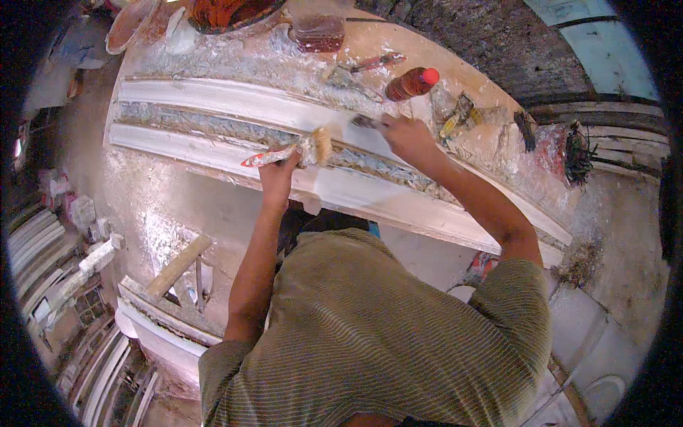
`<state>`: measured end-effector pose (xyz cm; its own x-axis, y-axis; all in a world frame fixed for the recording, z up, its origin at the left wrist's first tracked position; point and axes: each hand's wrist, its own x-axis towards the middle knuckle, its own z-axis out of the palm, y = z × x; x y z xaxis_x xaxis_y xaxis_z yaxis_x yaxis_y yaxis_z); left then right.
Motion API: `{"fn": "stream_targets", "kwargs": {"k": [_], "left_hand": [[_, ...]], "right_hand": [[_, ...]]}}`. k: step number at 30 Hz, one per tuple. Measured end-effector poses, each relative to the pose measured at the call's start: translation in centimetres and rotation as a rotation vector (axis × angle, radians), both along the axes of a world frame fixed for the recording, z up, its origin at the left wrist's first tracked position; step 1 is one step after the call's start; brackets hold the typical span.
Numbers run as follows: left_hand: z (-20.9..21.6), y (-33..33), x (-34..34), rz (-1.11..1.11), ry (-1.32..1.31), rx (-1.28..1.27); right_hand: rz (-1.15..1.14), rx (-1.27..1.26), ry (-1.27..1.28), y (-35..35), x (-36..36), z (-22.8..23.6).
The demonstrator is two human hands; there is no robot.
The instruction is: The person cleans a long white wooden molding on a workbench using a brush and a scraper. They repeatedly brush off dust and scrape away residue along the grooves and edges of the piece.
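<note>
My left hand (279,171) is closed round a wide paintbrush (324,147) with pale tan bristles and a white handle with a red tip. The brush is over two long, white-coated moulding strips that run side by side across the table. My right hand (409,146) is closed on a small tool with a dark, flat end (364,122), whose exact kind I cannot make out. That end is over the far moulding strip (213,91). Nearer to me, the other strip (192,144) passes beneath my left hand.
Beyond the strips stand a dark bottle with a red cap (413,84), a brown block-shaped container (318,33) and a round basin with orange-brown contents (231,13). A yellow-and-black tool (457,117) lies at right. A wooden frame (178,267) stands lower left.
</note>
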<state>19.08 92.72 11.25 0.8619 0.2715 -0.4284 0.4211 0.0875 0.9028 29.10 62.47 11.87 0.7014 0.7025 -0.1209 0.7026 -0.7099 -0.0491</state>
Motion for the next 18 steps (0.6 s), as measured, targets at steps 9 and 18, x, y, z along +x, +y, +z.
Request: {"fn": "stream_targets", "kwargs": {"k": [9, 18], "left_hand": [[-2.4, 6.3, 2.9, -0.026, 0.018, -0.113], [-1.1, 4.2, 4.9, -0.053, -0.026, -0.161]], "right_hand": [[-0.262, -0.023, 0.090, 8.2, 0.3, -1.0], [-0.671, -0.073, 0.024, -11.8, -10.1, 0.0]]}}
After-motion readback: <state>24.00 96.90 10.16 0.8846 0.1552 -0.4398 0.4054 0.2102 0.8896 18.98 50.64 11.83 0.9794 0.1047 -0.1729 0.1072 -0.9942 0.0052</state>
